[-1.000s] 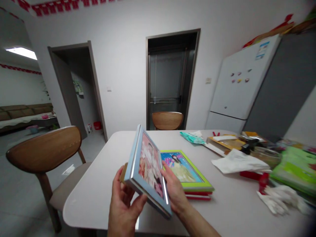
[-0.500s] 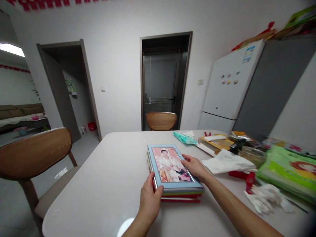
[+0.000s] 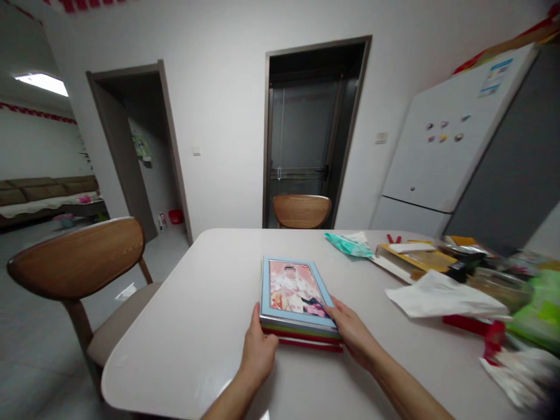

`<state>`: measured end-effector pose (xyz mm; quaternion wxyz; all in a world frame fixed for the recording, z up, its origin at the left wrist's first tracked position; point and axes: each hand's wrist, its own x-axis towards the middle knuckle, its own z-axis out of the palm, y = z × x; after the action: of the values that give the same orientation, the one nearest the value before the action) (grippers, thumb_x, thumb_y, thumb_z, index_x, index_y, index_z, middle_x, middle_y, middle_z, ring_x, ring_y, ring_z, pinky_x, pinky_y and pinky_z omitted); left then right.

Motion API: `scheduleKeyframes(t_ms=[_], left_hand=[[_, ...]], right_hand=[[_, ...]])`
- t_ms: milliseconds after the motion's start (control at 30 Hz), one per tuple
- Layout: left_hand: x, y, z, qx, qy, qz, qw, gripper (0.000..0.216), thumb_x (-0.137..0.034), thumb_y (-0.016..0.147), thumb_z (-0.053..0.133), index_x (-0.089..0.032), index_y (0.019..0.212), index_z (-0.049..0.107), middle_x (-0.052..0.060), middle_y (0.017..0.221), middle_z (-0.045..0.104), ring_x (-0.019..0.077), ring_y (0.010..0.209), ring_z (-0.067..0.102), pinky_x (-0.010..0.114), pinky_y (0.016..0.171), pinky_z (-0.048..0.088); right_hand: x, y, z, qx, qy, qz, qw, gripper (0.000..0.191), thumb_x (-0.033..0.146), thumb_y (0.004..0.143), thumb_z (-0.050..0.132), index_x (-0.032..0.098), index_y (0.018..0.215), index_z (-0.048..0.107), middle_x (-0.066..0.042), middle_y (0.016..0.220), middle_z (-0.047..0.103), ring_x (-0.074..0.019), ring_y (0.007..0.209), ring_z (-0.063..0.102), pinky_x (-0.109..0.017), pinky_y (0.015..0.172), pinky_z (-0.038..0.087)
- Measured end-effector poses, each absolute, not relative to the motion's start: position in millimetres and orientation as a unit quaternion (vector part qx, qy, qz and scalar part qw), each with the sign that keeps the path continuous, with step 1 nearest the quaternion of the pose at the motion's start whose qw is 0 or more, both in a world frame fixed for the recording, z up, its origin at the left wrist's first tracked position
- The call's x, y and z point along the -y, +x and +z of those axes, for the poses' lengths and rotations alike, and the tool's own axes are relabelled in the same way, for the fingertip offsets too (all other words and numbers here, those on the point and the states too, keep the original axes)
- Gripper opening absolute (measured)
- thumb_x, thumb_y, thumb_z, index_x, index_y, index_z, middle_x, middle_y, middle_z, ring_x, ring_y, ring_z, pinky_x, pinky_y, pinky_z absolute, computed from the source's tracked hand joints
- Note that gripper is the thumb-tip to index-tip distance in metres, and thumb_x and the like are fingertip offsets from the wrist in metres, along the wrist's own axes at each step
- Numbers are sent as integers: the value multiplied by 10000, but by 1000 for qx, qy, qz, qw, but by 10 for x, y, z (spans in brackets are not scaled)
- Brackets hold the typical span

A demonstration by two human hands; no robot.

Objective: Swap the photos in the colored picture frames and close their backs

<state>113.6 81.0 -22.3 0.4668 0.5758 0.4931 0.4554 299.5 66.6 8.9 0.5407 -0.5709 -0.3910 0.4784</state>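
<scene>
A stack of photo frames lies flat on the white table (image 3: 196, 326). On top is a light blue frame (image 3: 293, 289) with a pink picture; green and red frames show beneath its near edge. My left hand (image 3: 258, 350) grips the stack's near left corner, fingers curled against the edge. At the near right corner my right hand (image 3: 352, 332) holds the stack, thumb on the blue frame's rim.
Wooden chairs stand at the left (image 3: 79, 262) and the far end (image 3: 301, 211). Clutter fills the table's right side: white paper (image 3: 441, 294), a teal cloth (image 3: 347, 245), a yellow box (image 3: 415, 256), green packaging (image 3: 538, 309). A white fridge (image 3: 441, 146) stands at the right.
One second ago both hands held the blue frame tilted upright above the table. It now lies flat on the stack, and both hands have slid to the stack's near corners.
</scene>
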Motion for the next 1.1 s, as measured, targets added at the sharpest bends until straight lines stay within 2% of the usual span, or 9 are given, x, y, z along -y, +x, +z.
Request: scheduleKeyframes(t_ms=[367,500,633,733,800,867,967,1033,1100], left_hand=[[-1399,335,-153,-549,523,514,401,674,4,545,450,-201,1185,402,7,1114,572,195,1106,440,264,944,299],[-1394,300,-186,-548,497,537,405,620,0,551,476,-218,1131,450,15,1077,589,199,1073,468,271,919,326],[-1340,189,-250,-553,458,559,415,564,-10,557,497,-168,1097,461,69,1004,598,192,970,534,279,836,387],[-1261,93,-171,-555,431,577,417,538,-57,587,509,-112,1116,427,51,802,603,168,771,577,283,725,422],[-1174,89,22,-539,430,590,421,549,-110,615,518,-104,1150,390,-22,631,547,130,605,546,262,636,422],[-1053,149,335,-497,449,600,438,599,-137,622,525,-134,1194,346,-79,543,472,90,502,480,226,565,399],[-821,297,910,-403,493,607,475,694,-152,615,546,-276,1241,275,-96,578,464,60,499,443,192,540,375],[-665,372,1232,-232,535,604,543,792,-121,598,556,-302,1274,184,-97,583,444,61,509,430,195,534,368],[-541,402,1418,-159,547,595,566,819,-97,598,548,-319,1280,153,-98,584,432,60,510,418,195,535,368]], right_hand=[[-1552,2149,81,497,-582,386,516,360,349,679,453,162,961,576,-38,789,664,-193,722,597,-265,610,452],[-1559,2173,96,502,-612,336,511,410,370,695,428,156,1022,552,-69,900,637,-203,834,570,-282,689,438],[-1408,2257,82,493,-643,267,522,542,377,708,414,105,1176,425,-130,1080,530,-209,958,492,-300,815,373],[-1234,2175,118,515,-613,217,558,577,344,703,431,119,1229,360,-66,896,552,-159,781,501,-280,747,385],[-1106,2013,230,549,-549,257,575,595,295,689,454,133,1248,332,26,641,489,-109,573,441,-245,606,389],[-969,1805,444,568,-461,359,579,656,239,670,473,160,1284,255,89,505,366,-76,453,335,-208,483,336],[-747,1531,888,553,-288,472,623,747,174,662,459,276,1310,103,110,493,358,-60,415,273,-183,418,263],[-608,1430,1153,550,-201,494,643,767,140,639,466,326,1298,121,104,510,381,-62,436,298,-187,433,274],[-501,1389,1310,540,-163,510,649,771,125,618,465,341,1289,153,100,511,381,-63,441,302,-188,432,270]])
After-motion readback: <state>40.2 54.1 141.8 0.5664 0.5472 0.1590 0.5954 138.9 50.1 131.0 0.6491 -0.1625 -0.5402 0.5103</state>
